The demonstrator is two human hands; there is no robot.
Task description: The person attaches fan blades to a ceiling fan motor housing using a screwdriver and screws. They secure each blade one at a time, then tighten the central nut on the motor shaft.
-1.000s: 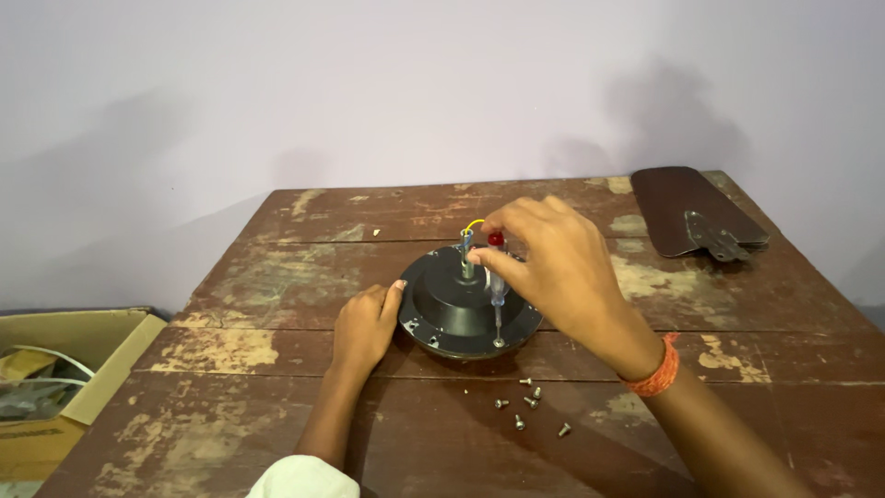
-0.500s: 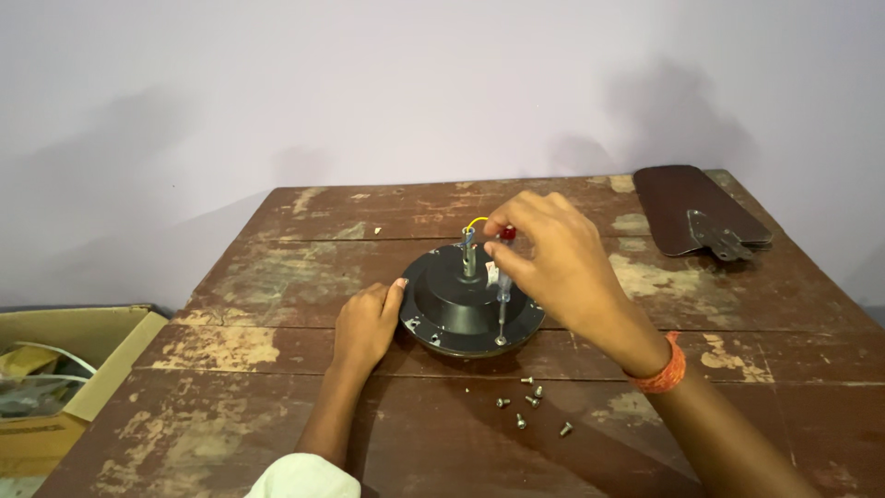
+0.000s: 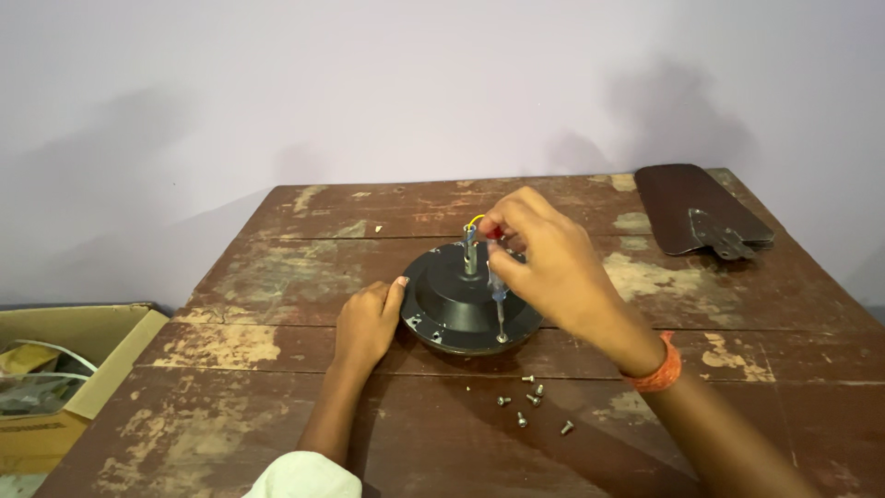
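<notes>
A round black fan motor housing (image 3: 458, 300) with an upright metal shaft (image 3: 471, 247) and a yellow wire sits in the middle of a worn wooden table (image 3: 277, 267). My left hand (image 3: 367, 321) rests flat on the table, its fingers pressed against the housing's left rim. My right hand (image 3: 544, 263) grips a screwdriver (image 3: 498, 295) with a red-topped handle, held upright, its tip on the housing's front rim. Several small loose screws (image 3: 533, 400) lie on the table just in front of the housing.
Dark brown fan blades (image 3: 693, 207) with a metal bracket lie at the table's far right corner. An open cardboard box (image 3: 69, 369) with clutter stands on the floor at the left. A plain wall rises behind the table.
My right hand has turned slightly on the screwdriver handle while the tool stays upright on the housing rim. My left hand has stayed against the housing.
</notes>
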